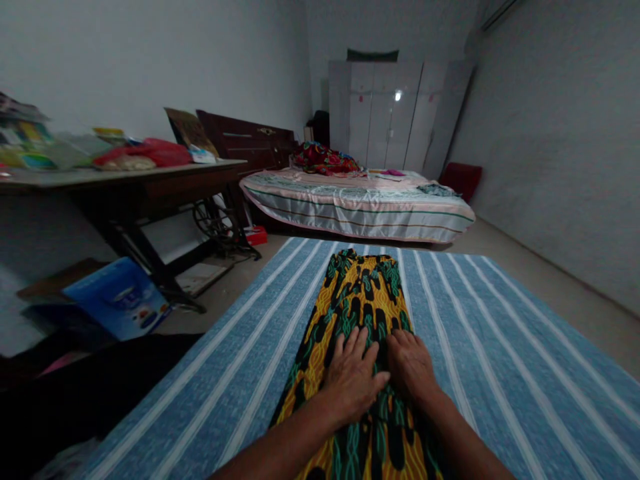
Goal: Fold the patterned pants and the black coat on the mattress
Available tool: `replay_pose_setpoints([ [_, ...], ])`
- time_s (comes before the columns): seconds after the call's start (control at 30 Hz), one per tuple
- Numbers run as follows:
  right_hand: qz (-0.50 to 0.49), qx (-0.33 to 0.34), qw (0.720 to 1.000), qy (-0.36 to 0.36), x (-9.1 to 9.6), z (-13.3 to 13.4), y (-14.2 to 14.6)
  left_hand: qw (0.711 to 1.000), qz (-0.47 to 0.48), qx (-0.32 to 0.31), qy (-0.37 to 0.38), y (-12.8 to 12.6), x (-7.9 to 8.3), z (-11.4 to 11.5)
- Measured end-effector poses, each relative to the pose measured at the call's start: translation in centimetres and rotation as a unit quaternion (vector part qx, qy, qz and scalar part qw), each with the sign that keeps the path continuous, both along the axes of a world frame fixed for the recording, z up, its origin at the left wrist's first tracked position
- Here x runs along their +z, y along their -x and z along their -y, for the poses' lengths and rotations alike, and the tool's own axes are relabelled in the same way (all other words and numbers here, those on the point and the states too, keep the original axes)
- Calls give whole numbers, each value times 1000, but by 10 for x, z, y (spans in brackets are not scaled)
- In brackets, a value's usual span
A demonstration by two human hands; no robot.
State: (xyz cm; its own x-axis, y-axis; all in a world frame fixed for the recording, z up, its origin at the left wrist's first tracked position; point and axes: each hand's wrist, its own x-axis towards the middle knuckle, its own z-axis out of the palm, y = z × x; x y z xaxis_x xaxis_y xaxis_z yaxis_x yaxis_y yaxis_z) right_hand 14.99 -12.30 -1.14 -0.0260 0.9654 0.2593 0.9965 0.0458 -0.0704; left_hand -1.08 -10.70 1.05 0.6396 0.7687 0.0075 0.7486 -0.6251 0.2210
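Note:
A folded garment (363, 293) with a yellow, black and green wavy pattern lies in a long strip down the middle of a blue-and-white striped cloth (445, 287). My left hand (354, 373) rests flat on the garment with its fingers spread. Beside it, my right hand (413, 367) is at the garment's right edge, its fingers curled down and closed on the fabric; the fingertips are partly hidden. Both forearms reach in from the bottom, covering part of the garment's near end. From this view I cannot tell exactly what kind of garment it is.
Beyond the striped surface stands a bed (350, 207) with a bunched red floral blanket (327, 159). On the left is a treadle sewing table (150, 180) loaded with items. A blue box (120, 297) sits below it. Dark cloth (100, 400) lies at lower left.

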Motion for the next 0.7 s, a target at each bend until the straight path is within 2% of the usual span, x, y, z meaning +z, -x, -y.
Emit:
replay_pose_setpoints([
  [0.13,-1,-7,1000,-18,-1,0,1,1000,15,1,21,6,-8,11],
  [0.37,-16,3,999,-37,1,6,1,999,27,19,16,3,-10,11],
  [0.6,-60,27,995,-69,-7,53,-4,999,23,32,8,1,-11,9],
  [0.7,-85,27,990,-106,-14,77,-2,999,17,34,6,0,-11,8],
])
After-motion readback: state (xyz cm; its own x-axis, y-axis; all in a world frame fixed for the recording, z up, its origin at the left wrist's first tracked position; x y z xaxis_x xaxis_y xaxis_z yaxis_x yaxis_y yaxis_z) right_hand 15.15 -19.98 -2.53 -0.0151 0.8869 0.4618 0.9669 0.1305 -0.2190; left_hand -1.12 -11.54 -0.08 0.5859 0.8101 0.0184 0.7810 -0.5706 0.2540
